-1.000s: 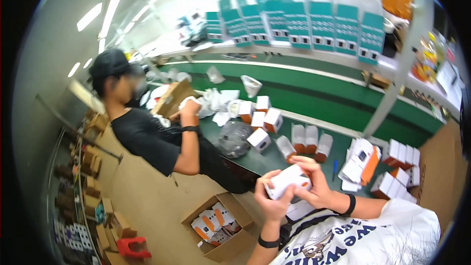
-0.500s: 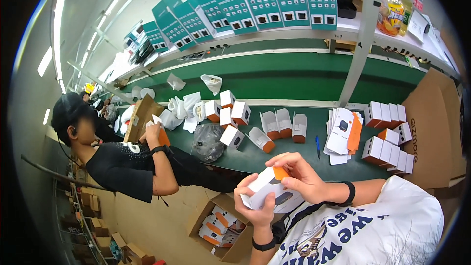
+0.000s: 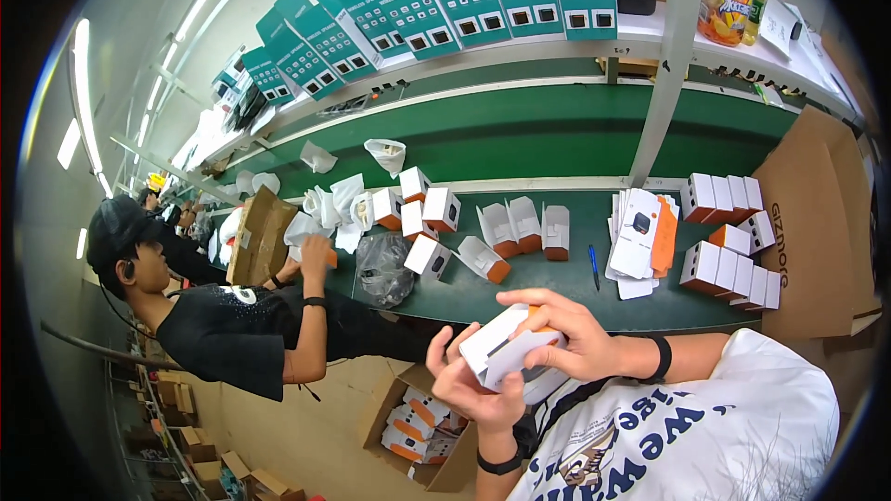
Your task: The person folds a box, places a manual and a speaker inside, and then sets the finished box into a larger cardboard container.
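Head view: both hands gripping one small white-and-orange box (image 3: 509, 345) above the lap, near the green table (image 3: 557, 283) edge. Left hand (image 3: 473, 388) is cupping it from below, right hand (image 3: 566, 339) is closing over its top. Floor carton (image 3: 429, 422) below is holding similar orange-white boxes.
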`<act>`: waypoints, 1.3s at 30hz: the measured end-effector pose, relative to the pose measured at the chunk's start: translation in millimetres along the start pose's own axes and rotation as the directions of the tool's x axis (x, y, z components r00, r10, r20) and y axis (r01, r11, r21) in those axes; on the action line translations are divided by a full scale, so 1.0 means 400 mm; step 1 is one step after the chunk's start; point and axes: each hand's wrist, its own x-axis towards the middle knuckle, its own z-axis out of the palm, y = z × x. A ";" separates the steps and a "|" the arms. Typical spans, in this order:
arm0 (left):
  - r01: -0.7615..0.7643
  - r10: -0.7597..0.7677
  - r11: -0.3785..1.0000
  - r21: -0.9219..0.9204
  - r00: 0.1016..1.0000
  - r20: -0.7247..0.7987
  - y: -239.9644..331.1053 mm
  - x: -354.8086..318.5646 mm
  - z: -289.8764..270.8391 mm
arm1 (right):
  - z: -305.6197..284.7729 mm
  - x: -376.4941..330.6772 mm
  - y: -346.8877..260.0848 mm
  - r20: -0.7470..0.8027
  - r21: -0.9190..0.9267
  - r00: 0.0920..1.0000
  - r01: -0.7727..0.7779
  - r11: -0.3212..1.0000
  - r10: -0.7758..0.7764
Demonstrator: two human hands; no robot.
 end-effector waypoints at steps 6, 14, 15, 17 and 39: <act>-0.090 0.059 0.970 0.227 0.989 0.137 0.019 -0.015 -0.007 | 0.016 0.009 0.006 -0.093 0.112 0.985 0.156 0.981 -0.146; -0.112 0.088 0.937 0.331 0.992 0.085 0.020 -0.028 -0.005 | -0.009 -0.026 0.018 -0.122 -0.085 0.977 0.164 0.983 -0.174; -0.111 0.087 0.938 0.330 0.992 0.087 0.020 -0.027 -0.004 | -0.012 -0.025 0.013 -0.102 -0.097 0.979 0.166 0.981 -0.176; -0.155 0.137 0.927 0.341 0.988 0.075 0.024 -0.021 -0.003 | -0.018 -0.017 0.009 -0.089 -0.107 0.973 0.205 0.973 -0.214; -0.299 0.220 0.826 0.477 0.951 0.217 0.073 0.013 0.008 | -0.068 -0.016 0.065 0.061 -0.182 0.937 0.348 0.920 -0.343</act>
